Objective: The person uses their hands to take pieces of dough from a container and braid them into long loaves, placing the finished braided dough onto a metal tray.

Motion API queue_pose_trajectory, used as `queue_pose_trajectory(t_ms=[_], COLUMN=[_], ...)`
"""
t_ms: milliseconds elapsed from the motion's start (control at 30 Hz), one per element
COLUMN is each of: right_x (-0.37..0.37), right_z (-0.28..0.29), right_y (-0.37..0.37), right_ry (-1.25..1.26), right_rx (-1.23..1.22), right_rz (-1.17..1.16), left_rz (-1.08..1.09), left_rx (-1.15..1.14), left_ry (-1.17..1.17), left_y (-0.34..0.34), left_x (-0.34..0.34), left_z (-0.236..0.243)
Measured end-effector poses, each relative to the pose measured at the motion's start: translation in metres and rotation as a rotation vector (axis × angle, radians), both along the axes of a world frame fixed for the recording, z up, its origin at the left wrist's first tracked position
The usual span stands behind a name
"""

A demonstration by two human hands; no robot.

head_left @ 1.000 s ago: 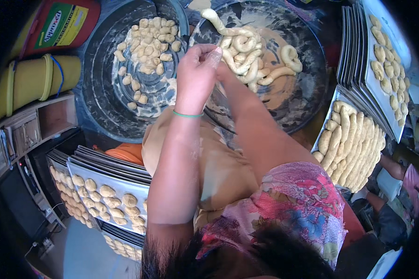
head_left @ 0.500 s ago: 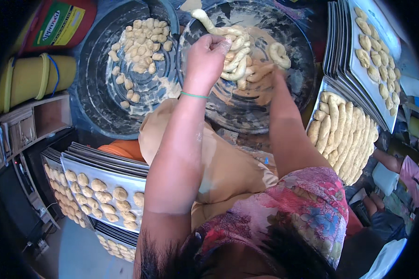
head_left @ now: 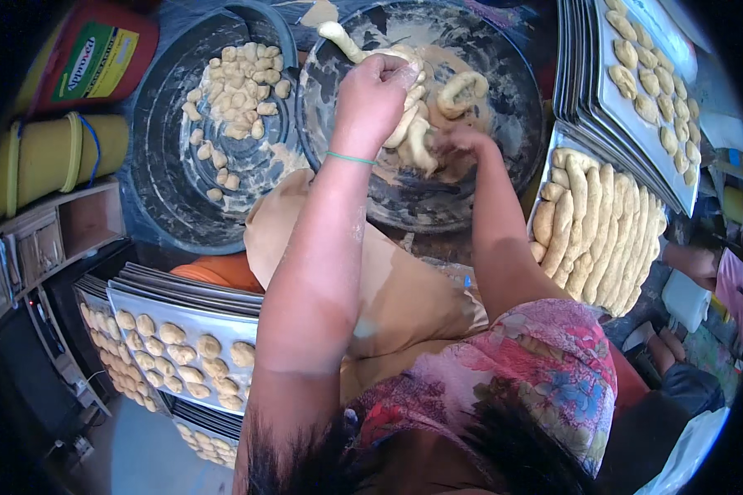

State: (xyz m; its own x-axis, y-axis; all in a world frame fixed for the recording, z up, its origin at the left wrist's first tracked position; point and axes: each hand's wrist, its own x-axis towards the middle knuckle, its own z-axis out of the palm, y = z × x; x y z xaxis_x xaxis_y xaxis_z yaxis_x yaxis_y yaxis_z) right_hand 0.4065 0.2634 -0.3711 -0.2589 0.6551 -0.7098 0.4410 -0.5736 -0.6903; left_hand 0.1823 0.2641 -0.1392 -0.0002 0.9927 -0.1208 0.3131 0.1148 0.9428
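Dough rope (head_left: 344, 40) clenched in my left hand (head_left: 375, 91) over black basin (head_left: 516, 99); right hand (head_left: 458, 142) gripped dough coils (head_left: 417, 136) inside.

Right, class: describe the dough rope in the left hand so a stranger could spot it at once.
Find the right-hand one of the two big dark round pans at the top. Over it, the left hand grips a pale dough rope. Unlike the coiled ropes lying in the pan, it sticks up and out toward the pan's far rim.

left basin (head_left: 169, 206) of dough bits | stacked trays (head_left: 182, 330) (small rounds) | yellow roll (head_left: 49, 157) | red container (head_left: 91, 58)
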Motion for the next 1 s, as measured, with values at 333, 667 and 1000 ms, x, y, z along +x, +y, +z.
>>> queue_pose_trajectory(t_ms=[333,667,1000], right_x=[-0.052,0.0,0.0], right_z=[-0.058,0.039,-0.056], right_y=[0.045,0.099,-0.049], right_ry=[-0.861,0.977,-0.853], right_rx=[0.206,0.322,0.297], right_rz=[-0.16,-0.922,0.256], left_rz=[0.018,0.003,-0.008], left_rx=[-0.104,-0.036,-0.137], left_ry=[-0.04,-0.025,-0.05], left_y=[-0.002,-0.001,-0.008], left_x=[-0.008,-0.027,-0.026], left_z=[0.003,-0.01,-0.01])
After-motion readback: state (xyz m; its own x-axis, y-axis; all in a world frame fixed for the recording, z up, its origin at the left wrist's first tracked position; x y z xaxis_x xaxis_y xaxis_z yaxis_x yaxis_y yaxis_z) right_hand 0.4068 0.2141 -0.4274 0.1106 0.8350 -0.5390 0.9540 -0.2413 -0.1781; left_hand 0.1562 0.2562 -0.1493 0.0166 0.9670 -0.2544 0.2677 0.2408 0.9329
